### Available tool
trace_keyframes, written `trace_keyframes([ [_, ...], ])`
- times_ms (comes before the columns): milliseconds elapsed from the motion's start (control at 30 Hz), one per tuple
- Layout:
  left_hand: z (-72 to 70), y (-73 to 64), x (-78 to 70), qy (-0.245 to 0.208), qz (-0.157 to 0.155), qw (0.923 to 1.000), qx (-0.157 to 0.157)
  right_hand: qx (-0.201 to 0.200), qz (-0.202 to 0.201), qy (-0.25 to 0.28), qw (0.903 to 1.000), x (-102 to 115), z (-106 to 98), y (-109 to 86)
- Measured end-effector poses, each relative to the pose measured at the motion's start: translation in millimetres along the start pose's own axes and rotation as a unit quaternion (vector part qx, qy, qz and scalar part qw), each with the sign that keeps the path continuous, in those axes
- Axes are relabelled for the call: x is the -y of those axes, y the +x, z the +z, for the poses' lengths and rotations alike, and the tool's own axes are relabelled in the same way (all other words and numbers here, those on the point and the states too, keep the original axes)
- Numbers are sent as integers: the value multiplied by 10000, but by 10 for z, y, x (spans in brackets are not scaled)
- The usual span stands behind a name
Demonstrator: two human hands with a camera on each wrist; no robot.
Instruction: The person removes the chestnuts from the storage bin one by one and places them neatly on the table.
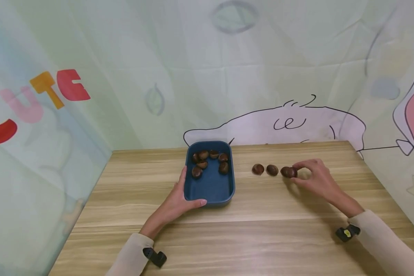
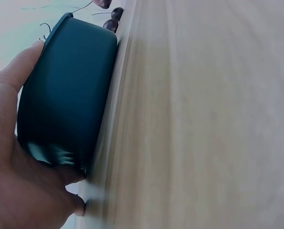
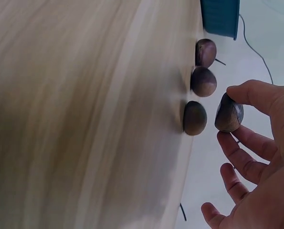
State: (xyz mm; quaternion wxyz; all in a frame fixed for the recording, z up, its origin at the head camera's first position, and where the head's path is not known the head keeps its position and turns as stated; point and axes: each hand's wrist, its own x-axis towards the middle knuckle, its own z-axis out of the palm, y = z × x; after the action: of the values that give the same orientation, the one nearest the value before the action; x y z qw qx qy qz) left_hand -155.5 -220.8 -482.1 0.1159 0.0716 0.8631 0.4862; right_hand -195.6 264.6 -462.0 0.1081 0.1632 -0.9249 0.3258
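Note:
My left hand [image 1: 174, 205] grips the near left corner of a blue rectangular container [image 1: 210, 191], thumb over the front rim and fingers along the left side. Several brown chestnuts [image 1: 197, 172] lie inside, mostly toward its far end. To the right of the container, my right hand [image 1: 315, 178] pinches one chestnut [image 3: 229, 113] between thumb and fingertips. In the right wrist view that chestnut is held above the tabletop. Three more chestnuts stand in a row on the table: a left one [image 1: 258, 169], a middle one [image 1: 272, 170] and a right one [image 3: 195, 118], partly covered by the held chestnut in the head view.
The wood-grain table [image 1: 262, 245] reaches back to a printed curtain [image 1: 193, 76] with cartoon drawings. The container's far end is close to the table's back edge. Small black devices are strapped on the left wrist [image 1: 154, 257] and the right wrist [image 1: 347, 232].

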Motion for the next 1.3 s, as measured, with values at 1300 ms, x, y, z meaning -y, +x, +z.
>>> trace_keyframes([
  [1300, 0, 0, 1, 6, 1, 10000, -20, 243, 525, 3, 9983, -349, -73, -16],
])
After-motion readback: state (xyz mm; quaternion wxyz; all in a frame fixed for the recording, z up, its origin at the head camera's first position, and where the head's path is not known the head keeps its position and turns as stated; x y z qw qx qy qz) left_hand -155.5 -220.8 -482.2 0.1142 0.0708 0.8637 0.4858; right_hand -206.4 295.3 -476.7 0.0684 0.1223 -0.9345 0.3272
